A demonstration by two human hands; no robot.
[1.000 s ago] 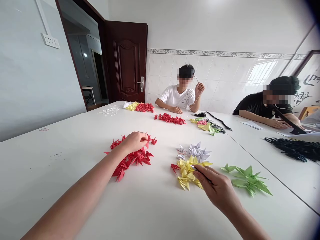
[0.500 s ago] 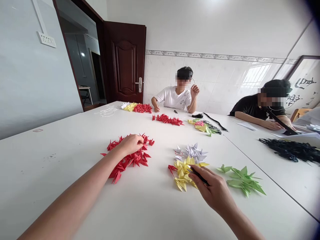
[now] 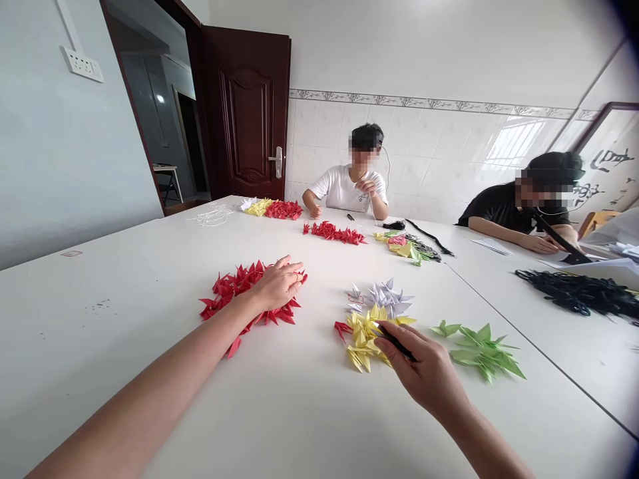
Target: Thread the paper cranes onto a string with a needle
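My left hand (image 3: 280, 285) lies over the right side of a pile of red paper cranes (image 3: 232, 286), its fingers stretched out and slightly apart. Parts of the pile are hidden beneath that hand and forearm. In my right hand (image 3: 432, 369) is a slim black tool (image 3: 399, 344) with a pale tip; its exact kind does not show. The tip points over a cluster of yellow paper cranes (image 3: 360, 346). Behind these sit pale lilac-white cranes (image 3: 389, 299), and one red crane (image 3: 342, 330) rests at their left. Green paper cranes (image 3: 486, 356) spread to the right of my right hand.
Across the white table (image 3: 124, 372) sits a person in a white shirt (image 3: 342, 189), near more red cranes (image 3: 337, 233) and white strings (image 3: 212, 214). Another person in black (image 3: 494, 209) works at the right, behind a heap of black cords (image 3: 579, 293). A seam crosses the table.
My left hand has opened from a closed, pinching shape and now lies flatter over the red cranes. My right hand keeps its hold on the tool. The person opposite has lowered a raised hand.
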